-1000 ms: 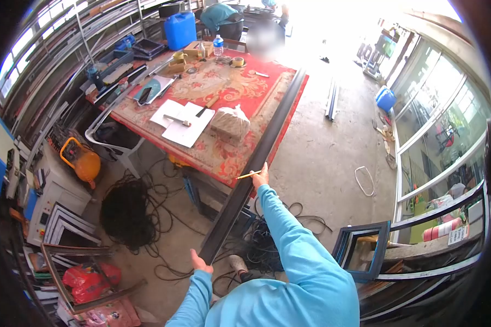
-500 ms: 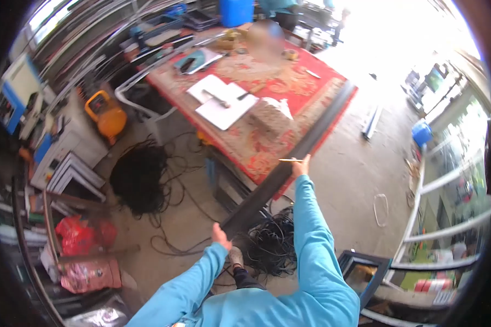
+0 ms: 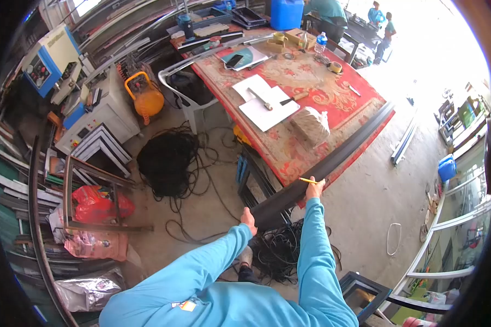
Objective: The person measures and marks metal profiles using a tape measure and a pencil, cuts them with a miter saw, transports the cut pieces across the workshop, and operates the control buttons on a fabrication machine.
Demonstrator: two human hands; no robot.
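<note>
A long dark profile bar (image 3: 341, 156) lies slanted along the right edge of a table (image 3: 267, 143) with a red patterned cover. Its near end juts past the table corner towards me. My left hand (image 3: 249, 220) is closed around that near end. Further up the bar, my right hand (image 3: 315, 189) grips its right edge, with a yellow pencil (image 3: 307, 180) held between the fingers and pointing left across the bar. A wrapped brown block (image 3: 310, 127) sits beside the bar. White sheets of paper (image 3: 264, 113) lie to its left, with a brush-like tool (image 3: 261, 99) on top.
Black cord heaps (image 3: 168, 162) lie on the floor at left and below the bar (image 3: 275, 250). An orange tank (image 3: 147, 102) and a white chair (image 3: 193, 111) stand left of the table. A dark frame (image 3: 361, 297) is at lower right. People (image 3: 386, 39) are in the background.
The view has swung, so the table and bar appear further right. My left hand looks slightly nearer the table corner. Both hands keep their hold on the bar, and the pencil stays in my right.
</note>
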